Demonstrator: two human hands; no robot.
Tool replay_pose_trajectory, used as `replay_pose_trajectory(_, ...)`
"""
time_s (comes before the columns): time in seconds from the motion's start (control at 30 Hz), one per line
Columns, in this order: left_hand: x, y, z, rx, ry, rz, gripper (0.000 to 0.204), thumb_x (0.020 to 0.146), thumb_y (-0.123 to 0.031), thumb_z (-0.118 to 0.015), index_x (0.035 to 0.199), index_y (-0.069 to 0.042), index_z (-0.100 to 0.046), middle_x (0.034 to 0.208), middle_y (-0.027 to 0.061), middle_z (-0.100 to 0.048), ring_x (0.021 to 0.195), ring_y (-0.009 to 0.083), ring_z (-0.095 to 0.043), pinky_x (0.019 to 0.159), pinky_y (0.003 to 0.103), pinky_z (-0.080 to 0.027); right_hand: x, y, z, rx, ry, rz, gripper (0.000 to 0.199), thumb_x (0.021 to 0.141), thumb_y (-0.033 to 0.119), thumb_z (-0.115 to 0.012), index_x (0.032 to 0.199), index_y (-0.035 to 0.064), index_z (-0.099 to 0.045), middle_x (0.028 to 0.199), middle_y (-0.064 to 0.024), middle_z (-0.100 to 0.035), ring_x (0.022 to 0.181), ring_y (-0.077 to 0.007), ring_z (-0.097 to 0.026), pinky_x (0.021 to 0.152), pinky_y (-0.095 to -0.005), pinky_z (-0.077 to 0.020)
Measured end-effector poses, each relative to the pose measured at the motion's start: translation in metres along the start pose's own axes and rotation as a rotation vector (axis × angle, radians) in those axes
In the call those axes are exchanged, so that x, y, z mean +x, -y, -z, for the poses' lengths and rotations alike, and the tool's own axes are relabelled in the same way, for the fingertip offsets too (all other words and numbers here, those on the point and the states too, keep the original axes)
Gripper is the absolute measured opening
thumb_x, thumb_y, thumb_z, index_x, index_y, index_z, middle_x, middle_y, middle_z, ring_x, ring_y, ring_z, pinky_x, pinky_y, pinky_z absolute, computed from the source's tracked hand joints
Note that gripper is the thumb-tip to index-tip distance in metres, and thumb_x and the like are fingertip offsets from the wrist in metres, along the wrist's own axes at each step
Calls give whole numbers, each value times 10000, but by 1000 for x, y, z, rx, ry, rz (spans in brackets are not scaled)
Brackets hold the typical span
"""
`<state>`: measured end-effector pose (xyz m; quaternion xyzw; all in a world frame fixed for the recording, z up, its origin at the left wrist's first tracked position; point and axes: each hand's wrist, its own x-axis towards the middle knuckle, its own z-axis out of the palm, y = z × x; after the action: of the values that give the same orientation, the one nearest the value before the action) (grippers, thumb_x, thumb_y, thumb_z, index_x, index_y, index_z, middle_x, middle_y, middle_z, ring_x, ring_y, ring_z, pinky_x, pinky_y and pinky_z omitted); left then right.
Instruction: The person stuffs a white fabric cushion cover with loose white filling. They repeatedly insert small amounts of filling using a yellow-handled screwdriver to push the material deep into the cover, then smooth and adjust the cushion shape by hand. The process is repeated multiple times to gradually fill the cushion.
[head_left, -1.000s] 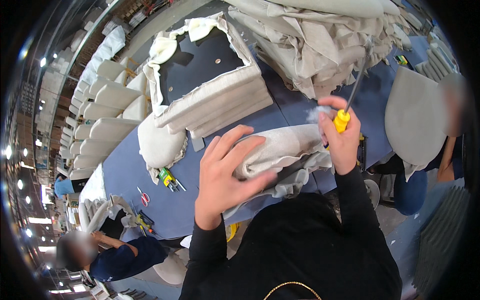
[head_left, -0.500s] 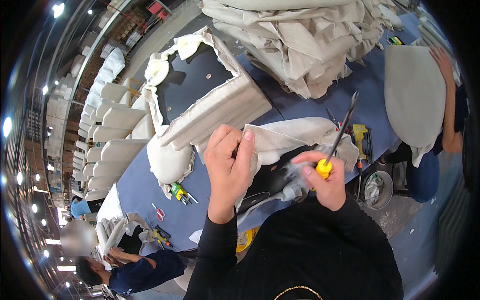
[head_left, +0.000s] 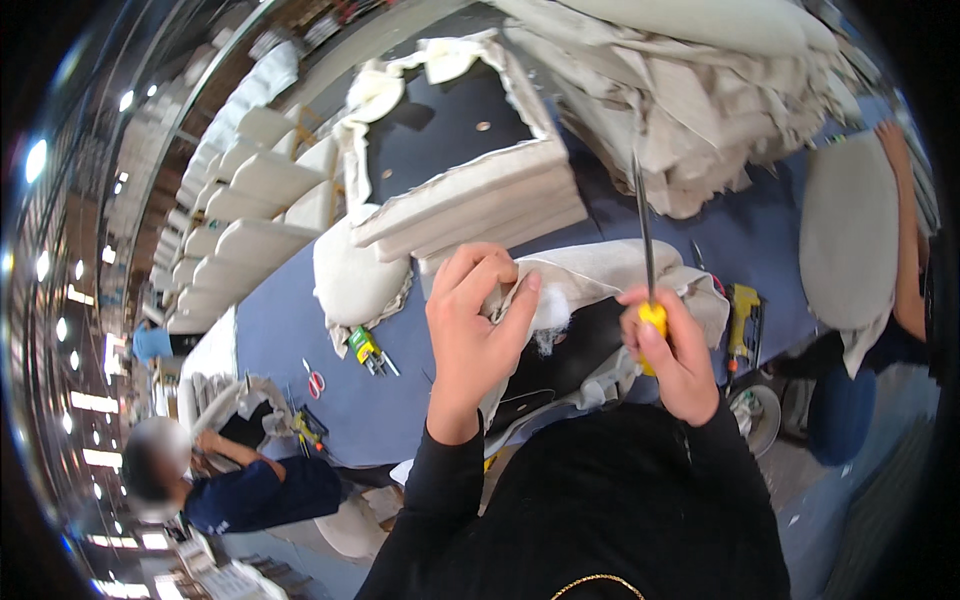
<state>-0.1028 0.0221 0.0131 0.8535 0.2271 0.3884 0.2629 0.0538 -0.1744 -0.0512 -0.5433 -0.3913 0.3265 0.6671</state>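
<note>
My left hand (head_left: pixel 475 330) is closed on the loose edge of beige fabric (head_left: pixel 600 262), lifting it from a curved cushion piece with a black underside (head_left: pixel 575 350). A tuft of white stuffing (head_left: pixel 551 312) sits at the fabric's opening beside my left fingers. In my right hand (head_left: pixel 675 360) is a yellow-handled screwdriver (head_left: pixel 647 240). Its long metal shaft points up and away, toward the fabric pile. My right fingers wrap the handle above the cushion piece's right part.
A fabric-covered frame (head_left: pixel 480 205) and a pile of beige covers (head_left: pixel 690 110) lie beyond. A staple gun (head_left: pixel 743 320) is at right, scissors (head_left: pixel 315 380) and a green-yellow box (head_left: pixel 365 348) at left. One co-worker (head_left: pixel 265 490) works at lower left, another person's arm (head_left: pixel 905 230) at far right.
The white stuffing has gone from my right fingertips to the fabric opening by my left hand. The screwdriver has swung more upright. My head view has shifted.
</note>
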Motion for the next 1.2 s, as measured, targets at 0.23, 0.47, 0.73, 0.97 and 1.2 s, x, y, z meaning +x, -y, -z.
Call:
replay_pose_trajectory(0.23, 1, 25, 2, -32, -40, 37, 175, 854, -113, -824, 837, -28, -672, 985, 82, -702, 892, 297, -612, 811, 387, -468, -25, 11, 3, -604, -82, 147, 433, 983, 125, -741, 1411, 68, -712, 964, -160, -686, 814, -302, -648, 757, -357, -519)
replay_pose_trajectory(0.47, 2, 23, -4, 16, -31, 0, 138, 897, -81, -811, 930, 31, -738, 1090, 117, -707, 985, 235, -626, 890, 336, -468, -34, -4, 11, -660, -139, 84, 397, 991, 120, -740, 1388, 107, -746, 949, -122, -691, 785, -293, -648, 720, -364, -514)
replay_pose_trajectory(0.73, 8, 11, -10, -21, 54, -170, 72, 867, -135, -833, 935, -112, -837, 1075, 22, -739, 960, 210, -573, 976, 374, -362, -35, -18, 11, -621, -191, 40, 392, 972, 122, -766, 1364, 129, -763, 924, -114, -697, 793, -292, -664, 722, -359, -523)
replay_pose_trajectory(0.97, 14, 10, -10, -11, 79, -241, 77, 893, -172, -821, 927, -103, -825, 1227, 31, -752, 998, 226, -541, 982, 376, -370, -26, -15, 6, -606, -253, 44, 383, 954, 117, -780, 1337, 116, -773, 915, -122, -697, 783, -285, -671, 717, -359, -522)
replay_pose_trajectory(1.2, 16, 20, -1, -75, 110, -47, 156, 949, -182, -802, 923, -29, -793, 1055, 82, -791, 812, 225, -541, 800, 340, -425, -42, -25, 19, -678, -263, 120, 356, 919, 103, -799, 1275, 96, -803, 893, -127, -702, 776, -287, -679, 712, -354, -526)
